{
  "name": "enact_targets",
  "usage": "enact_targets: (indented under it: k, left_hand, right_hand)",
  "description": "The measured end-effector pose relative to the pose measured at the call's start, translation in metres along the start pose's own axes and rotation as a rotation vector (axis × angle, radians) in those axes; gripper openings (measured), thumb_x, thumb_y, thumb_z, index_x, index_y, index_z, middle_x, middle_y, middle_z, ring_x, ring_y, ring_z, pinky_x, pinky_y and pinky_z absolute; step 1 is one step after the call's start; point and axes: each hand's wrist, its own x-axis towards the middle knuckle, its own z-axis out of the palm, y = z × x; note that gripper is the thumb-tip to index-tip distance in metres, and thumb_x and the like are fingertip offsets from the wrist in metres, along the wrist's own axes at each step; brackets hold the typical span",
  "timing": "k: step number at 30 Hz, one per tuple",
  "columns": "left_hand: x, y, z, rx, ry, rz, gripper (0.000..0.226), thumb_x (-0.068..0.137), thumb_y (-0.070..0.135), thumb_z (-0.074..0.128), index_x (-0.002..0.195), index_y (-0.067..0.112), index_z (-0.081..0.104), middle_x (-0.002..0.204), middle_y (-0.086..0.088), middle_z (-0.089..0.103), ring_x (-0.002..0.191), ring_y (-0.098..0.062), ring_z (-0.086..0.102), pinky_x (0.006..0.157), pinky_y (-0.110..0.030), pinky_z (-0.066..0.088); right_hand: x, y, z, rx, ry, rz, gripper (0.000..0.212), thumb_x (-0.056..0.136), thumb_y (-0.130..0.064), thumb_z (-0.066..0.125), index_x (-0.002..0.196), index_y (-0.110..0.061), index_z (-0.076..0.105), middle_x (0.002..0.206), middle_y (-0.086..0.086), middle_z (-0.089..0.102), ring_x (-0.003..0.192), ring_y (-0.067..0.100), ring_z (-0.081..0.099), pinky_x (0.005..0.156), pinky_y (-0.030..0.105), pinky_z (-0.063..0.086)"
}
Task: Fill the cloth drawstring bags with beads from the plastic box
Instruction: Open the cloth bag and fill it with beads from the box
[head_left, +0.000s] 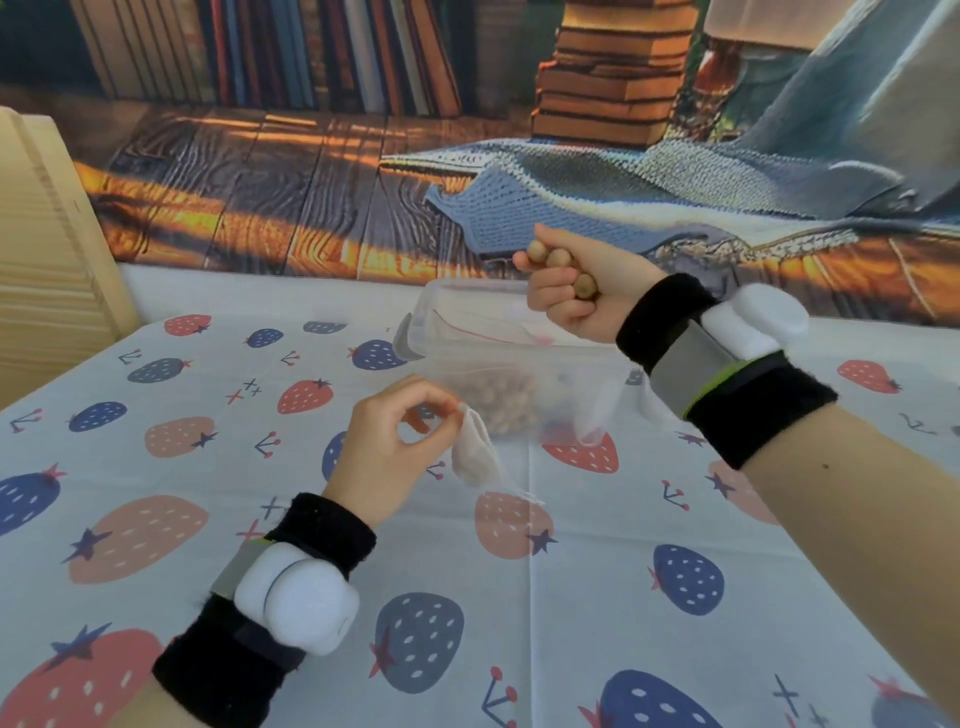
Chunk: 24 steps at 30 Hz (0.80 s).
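— Cloth, off-white: one small drawstring bag (474, 453), hanging above the tablecloth (597, 597) near the middle of the table. How is it held?

— The left hand (387, 449) pinches its top edge between thumb and forefinger tips. The other fingers curl loosely behind, and a round gap shows between thumb and forefinger. The bag dangles below the pinch, limp, with a thin cord trailing down to the right. Whether its mouth is open cannot be told.

— Item two: the right hand (576, 293)?

— Raised above the far end of the plastic box (470, 338), fingers curled tight into a fist around a handful of wooden beads (558, 257). Three brown beads show between the fingers, two at the top of the fist and one lower, by the palm. The fist is well apart from the bag.

— Item three: the box itself?

— Clear plastic, lidless, lying on the tablecloth just behind the left hand, its long side running away toward the backdrop. A heap of tan beads (501, 400) fills the near end. A clear sheet with a red line lies inside the far end.

— Fittings on the person?

— Each wrist carries a black band with a white rounded unit strapped on: the left band (296, 597), the right band (727, 358).

— Surroundings?

— White tablecloth printed with red, navy and peach strawberries; a printed backdrop (363, 156) of books and a blue knit behind; a pale wooden panel (47, 249) at far left.
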Motion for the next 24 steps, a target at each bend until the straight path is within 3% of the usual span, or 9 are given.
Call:
enact_targets:
  k: [2,5,9,12,14,17,21,24]
  left_hand:
    - [-0.001,0.002,0.005,-0.037,-0.003,-0.091,0.017,0.083,0.003,0.067,0.076,0.018,0.066,0.076,0.008,0.067,0.07,-0.007,0.061,0.062,-0.023,0.051]
    - [-0.002,0.002,0.011,-0.07,-0.019,-0.163,0.011,0.084,0.005,0.067,0.076,0.012,0.067,0.069,0.001,0.067,0.062,-0.016,0.062,0.053,-0.035,0.054]
    - [-0.004,0.002,0.026,-0.088,0.013,-0.218,0.013,0.084,0.006,0.066,0.073,0.011,0.065,0.067,-0.01,0.066,0.06,-0.024,0.064,0.05,-0.023,0.049]
    - [-0.003,0.005,0.036,-0.09,0.038,-0.255,0.015,0.084,0.005,0.065,0.071,0.012,0.063,0.066,-0.012,0.065,0.055,-0.024,0.064,0.048,-0.018,0.047]
    - [-0.002,0.007,0.045,-0.102,0.044,-0.269,0.013,0.084,0.005,0.065,0.072,0.01,0.063,0.069,-0.011,0.064,0.054,-0.021,0.063,0.05,-0.024,0.052]
    - [0.003,0.005,0.055,-0.134,0.07,-0.331,0.009,0.085,0.004,0.064,0.076,0.004,0.063,0.071,-0.01,0.064,0.054,-0.019,0.062,0.051,-0.033,0.056]
    - [0.001,0.002,0.066,-0.129,0.089,-0.357,0.007,0.085,0.003,0.064,0.078,0.003,0.062,0.074,-0.01,0.064,0.055,-0.021,0.063,0.05,-0.031,0.056]
    - [-0.007,-0.005,0.068,-0.061,0.084,-0.298,0.007,0.085,0.01,0.066,0.08,0.008,0.062,0.078,-0.003,0.066,0.067,-0.023,0.065,0.055,-0.035,0.056]
  right_hand:
    - [-0.024,0.014,-0.003,0.048,-0.098,0.023,0.03,0.089,-0.035,0.045,0.078,-0.009,0.053,0.042,-0.008,0.03,0.036,0.002,0.028,0.026,0.013,0.015]
    - [-0.053,0.038,-0.012,0.125,-0.132,0.037,0.028,0.086,-0.033,0.047,0.076,-0.009,0.056,0.044,-0.007,0.031,0.037,0.001,0.026,0.027,0.014,0.016]
    - [-0.072,0.073,-0.038,0.365,-0.163,0.117,0.019,0.073,-0.015,0.072,0.079,-0.003,0.058,0.046,-0.002,0.039,0.037,0.007,0.038,0.026,0.014,0.024]
    - [-0.071,0.094,-0.051,0.396,0.004,0.161,0.015,0.077,-0.016,0.063,0.076,-0.003,0.056,0.048,-0.001,0.038,0.035,0.007,0.038,0.024,0.014,0.026]
    - [-0.068,0.103,-0.058,0.379,0.139,0.179,0.02,0.085,-0.021,0.049,0.074,-0.005,0.054,0.049,-0.001,0.037,0.034,0.006,0.036,0.025,0.011,0.024]
    - [-0.063,0.113,-0.068,0.342,0.219,0.177,0.03,0.097,-0.026,0.04,0.078,-0.007,0.055,0.055,-0.001,0.04,0.034,0.003,0.034,0.025,0.01,0.021]
    - [-0.058,0.132,-0.074,0.055,0.388,-0.045,0.023,0.099,-0.02,0.04,0.092,-0.008,0.058,0.057,-0.001,0.042,0.034,0.003,0.028,0.028,0.012,0.018]
    - [-0.055,0.146,-0.072,-0.174,0.547,-0.271,0.015,0.098,-0.014,0.043,0.093,-0.006,0.055,0.058,0.005,0.04,0.033,0.005,0.027,0.033,0.011,0.019]
